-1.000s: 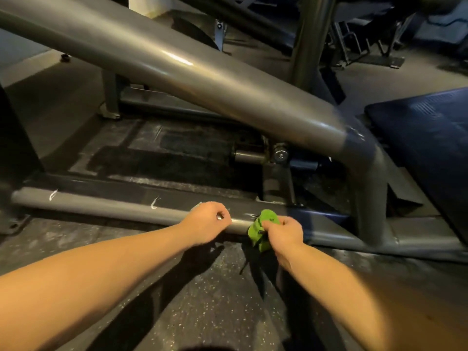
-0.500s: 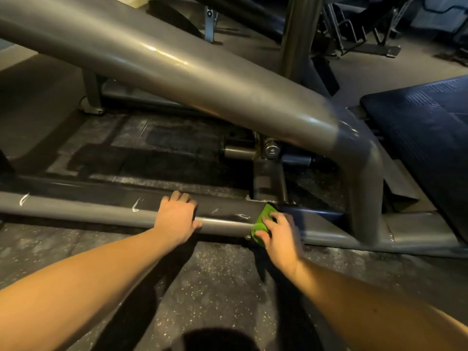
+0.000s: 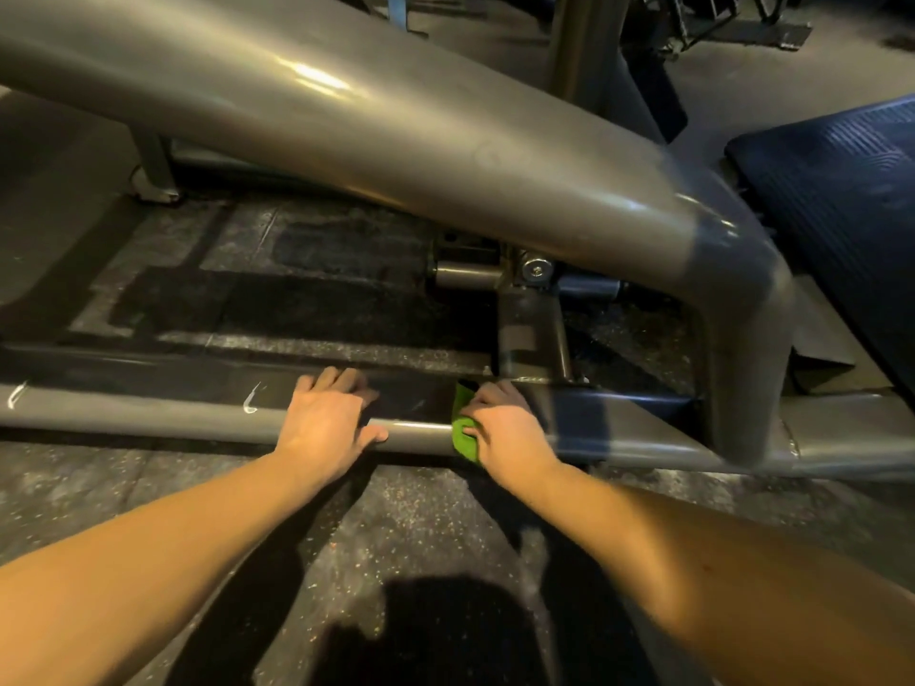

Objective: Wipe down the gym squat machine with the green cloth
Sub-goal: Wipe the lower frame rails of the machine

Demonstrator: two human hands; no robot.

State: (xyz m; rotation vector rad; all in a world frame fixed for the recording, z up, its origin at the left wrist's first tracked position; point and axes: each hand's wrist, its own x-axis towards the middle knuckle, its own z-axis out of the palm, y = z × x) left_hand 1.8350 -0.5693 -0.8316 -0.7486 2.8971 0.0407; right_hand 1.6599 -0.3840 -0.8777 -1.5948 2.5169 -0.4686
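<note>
The grey steel squat machine fills the view, with a thick sloping tube (image 3: 396,121) overhead and a low base tube (image 3: 148,413) along the floor. My right hand (image 3: 510,433) presses the green cloth (image 3: 464,438) onto the base tube, fingers curled over the tube and cloth; only the cloth's left edge shows. My left hand (image 3: 327,418) rests on the same tube just left of the cloth, fingers draped over the top and thumb along the front.
A dark blue ribbed foot platform (image 3: 841,200) stands at the right. A pivot bolt (image 3: 537,269) and short upright post (image 3: 530,334) sit just behind the cloth. White scuff marks (image 3: 252,398) show on the base tube. Speckled rubber floor (image 3: 421,527) lies under my arms.
My left hand went from a curled fist above the tube to lying over it. My right hand moved the cloth from hanging in front of the tube to pressed over its top.
</note>
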